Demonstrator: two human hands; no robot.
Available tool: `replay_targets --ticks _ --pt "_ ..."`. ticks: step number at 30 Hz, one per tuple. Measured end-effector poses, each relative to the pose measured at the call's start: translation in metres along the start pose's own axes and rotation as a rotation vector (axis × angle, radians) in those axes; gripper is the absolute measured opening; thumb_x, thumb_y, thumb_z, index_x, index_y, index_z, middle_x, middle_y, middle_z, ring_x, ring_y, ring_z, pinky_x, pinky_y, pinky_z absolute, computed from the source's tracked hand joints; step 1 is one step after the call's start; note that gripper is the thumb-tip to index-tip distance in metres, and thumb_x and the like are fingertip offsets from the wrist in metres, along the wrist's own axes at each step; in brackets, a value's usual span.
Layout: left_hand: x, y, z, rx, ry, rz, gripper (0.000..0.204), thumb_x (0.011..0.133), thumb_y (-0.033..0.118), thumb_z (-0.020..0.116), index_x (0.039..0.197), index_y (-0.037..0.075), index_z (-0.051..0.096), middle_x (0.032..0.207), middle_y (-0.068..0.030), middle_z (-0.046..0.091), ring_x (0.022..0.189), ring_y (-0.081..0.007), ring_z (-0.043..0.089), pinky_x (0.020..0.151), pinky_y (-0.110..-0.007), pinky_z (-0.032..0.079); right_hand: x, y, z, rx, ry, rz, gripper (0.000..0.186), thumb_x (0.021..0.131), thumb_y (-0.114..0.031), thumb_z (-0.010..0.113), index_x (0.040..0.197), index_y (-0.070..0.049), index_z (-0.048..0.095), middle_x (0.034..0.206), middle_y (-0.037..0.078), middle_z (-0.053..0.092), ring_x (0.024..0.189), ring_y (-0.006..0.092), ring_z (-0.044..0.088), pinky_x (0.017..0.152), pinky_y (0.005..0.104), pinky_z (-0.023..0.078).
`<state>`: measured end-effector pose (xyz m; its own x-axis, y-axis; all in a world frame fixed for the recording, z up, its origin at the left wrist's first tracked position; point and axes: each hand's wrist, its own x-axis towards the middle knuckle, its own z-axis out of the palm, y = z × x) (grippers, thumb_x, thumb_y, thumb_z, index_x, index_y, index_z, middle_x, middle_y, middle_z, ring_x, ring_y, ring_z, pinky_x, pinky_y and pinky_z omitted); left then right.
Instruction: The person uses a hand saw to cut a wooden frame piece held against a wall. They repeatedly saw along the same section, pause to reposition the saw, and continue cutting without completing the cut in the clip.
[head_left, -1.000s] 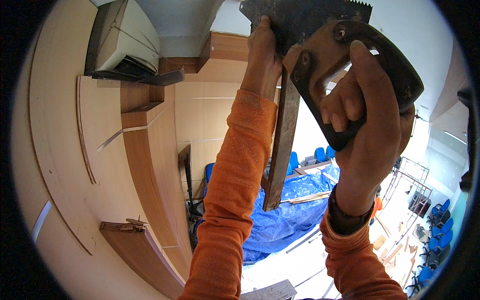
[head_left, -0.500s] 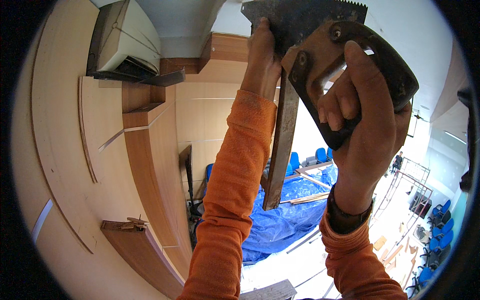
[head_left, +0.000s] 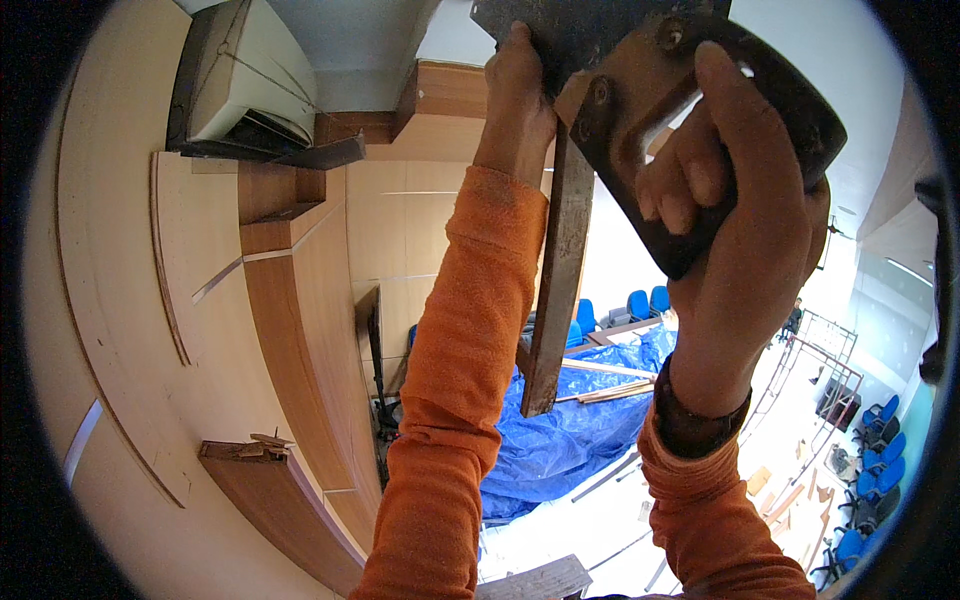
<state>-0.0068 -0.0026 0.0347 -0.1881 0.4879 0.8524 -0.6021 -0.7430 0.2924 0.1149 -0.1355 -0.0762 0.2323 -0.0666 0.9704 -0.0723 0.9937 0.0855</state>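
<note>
One handsaw (head_left: pixel 650 60) fills the upper middle of the frame, and our right hand (head_left: pixel 750 220) wraps its handle (head_left: pixel 815 115), one finger laid straight along it. Our left hand (head_left: pixel 517 95) reaches up beside the blade (head_left: pixel 590 35), a digit raised next to the metal; the saw hides the rest, so we cannot tell what that hand closes on. A wooden strip (head_left: pixel 558 280) runs down the middle of the frame beside the left sleeve (head_left: pixel 465 300). To handle this well, we would keep the right wrist in line with the blade, steady the saw without twisting it, and hold the left fingers clear of the teeth, which lie out of view.
</note>
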Motion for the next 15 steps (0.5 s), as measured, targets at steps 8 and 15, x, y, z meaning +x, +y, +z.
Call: replay_targets --ticks 8,15 --pt "0.01 -0.002 0.01 -0.1 0.039 0.053 0.049 0.107 0.032 0.038 0.119 -0.01 0.061 0.107 -0.022 0.069 0.089 -0.0294 0.069 0.076 -0.045 0.057 0.02 -0.02 0.003 0.162 -0.227 -0.06 0.023 0.104 -0.018 0.054 0.115 -0.003 0.067 0.067 0.0 0.047 0.052 0.0092 0.05 0.048 0.0269 0.041" --pt "-0.019 0.014 0.011 0.151 -0.071 0.086 0.057 0.107 0.036 0.038 0.137 -0.013 0.043 0.126 -0.0224 0.061 0.111 -0.0302 0.063 0.102 -0.041 0.049 0.012 -0.026 0.009 0.099 -0.061 0.0 0.021 0.101 -0.02 0.059 0.108 -0.004 0.07 0.065 0.0 0.05 0.051 0.0099 0.052 0.048 0.0276 0.043"
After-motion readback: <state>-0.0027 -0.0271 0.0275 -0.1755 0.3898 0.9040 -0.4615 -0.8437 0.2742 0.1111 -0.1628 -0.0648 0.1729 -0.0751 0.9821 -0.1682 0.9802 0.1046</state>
